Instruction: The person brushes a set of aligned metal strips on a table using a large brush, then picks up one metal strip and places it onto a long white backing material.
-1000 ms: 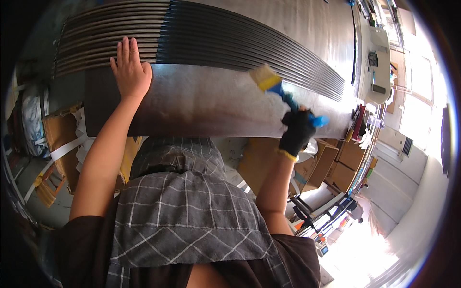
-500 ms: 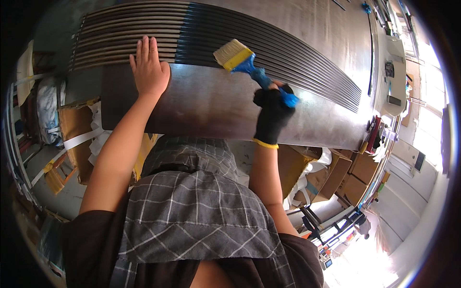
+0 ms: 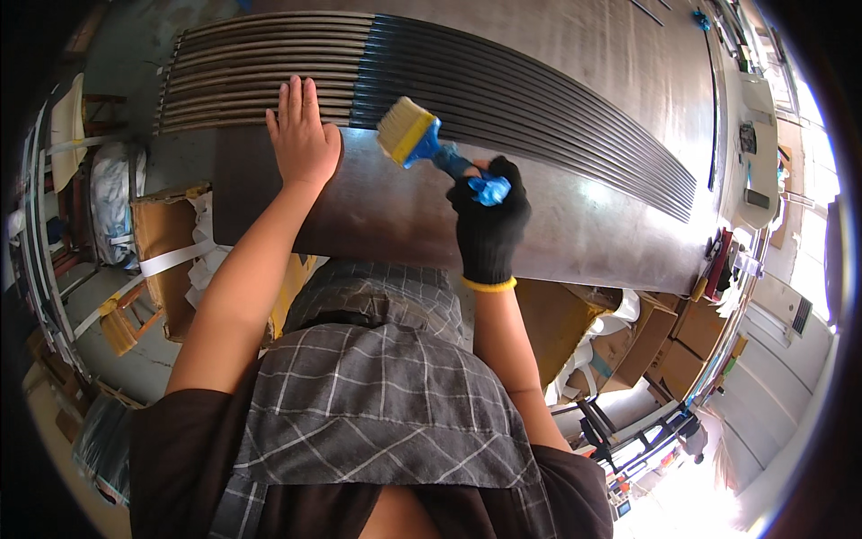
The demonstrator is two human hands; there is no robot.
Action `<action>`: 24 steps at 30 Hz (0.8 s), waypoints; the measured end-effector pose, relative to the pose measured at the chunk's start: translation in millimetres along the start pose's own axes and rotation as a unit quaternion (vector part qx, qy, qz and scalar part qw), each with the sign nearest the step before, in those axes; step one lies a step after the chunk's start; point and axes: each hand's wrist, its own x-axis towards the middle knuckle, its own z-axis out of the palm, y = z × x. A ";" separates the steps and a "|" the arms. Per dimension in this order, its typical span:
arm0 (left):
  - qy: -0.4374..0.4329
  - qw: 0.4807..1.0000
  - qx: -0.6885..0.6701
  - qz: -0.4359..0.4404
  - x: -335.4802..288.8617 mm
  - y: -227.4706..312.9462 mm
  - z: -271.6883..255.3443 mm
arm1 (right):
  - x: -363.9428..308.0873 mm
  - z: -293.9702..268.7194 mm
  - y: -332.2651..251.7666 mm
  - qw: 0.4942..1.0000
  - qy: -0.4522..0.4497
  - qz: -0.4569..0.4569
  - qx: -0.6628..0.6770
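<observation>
A row of long thin rods (image 3: pixel 503 103) lies side by side on a dark metal table (image 3: pixel 386 216). Toward their left ends the rods look brownish; the longer right part is dark, with a bluish tint where the two meet. My bare left hand (image 3: pixel 303 144) lies flat over the near rods at the brownish part, fingers stretched out. In a black knit glove with a yellow cuff, my right hand (image 3: pixel 492 220) grips a wide paintbrush (image 3: pixel 409 135) by its blue-wrapped handle. Its pale bristles point up and left, by the near rods; whether they touch cannot be told.
Open cardboard boxes (image 3: pixel 166 269) with white wrapping stand below the table's left side, and more boxes (image 3: pixel 696 332) at its right. A light-coloured bench (image 3: pixel 761 148) runs along the far right. Wooden-handled brushes (image 3: pixel 121 328) lie at the lower left.
My right hand has drawn the paintbrush left and slightly toward me. My left hand stays flat on the rods. The whole view has shifted a little.
</observation>
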 end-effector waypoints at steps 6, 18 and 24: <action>0.008 1.000 -0.011 0.005 0.5 1.0 -1.0 | 13.8 12.2 -9.6 1.000 0.022 -0.015 0.015; -0.002 1.000 -0.006 0.006 1.4 1.7 -1.3 | 20.6 -14.6 13.7 0.998 -0.029 0.043 0.042; -0.022 1.000 -0.007 -0.002 2.4 4.8 -3.3 | 39.1 -28.7 -14.7 0.958 0.015 0.104 0.267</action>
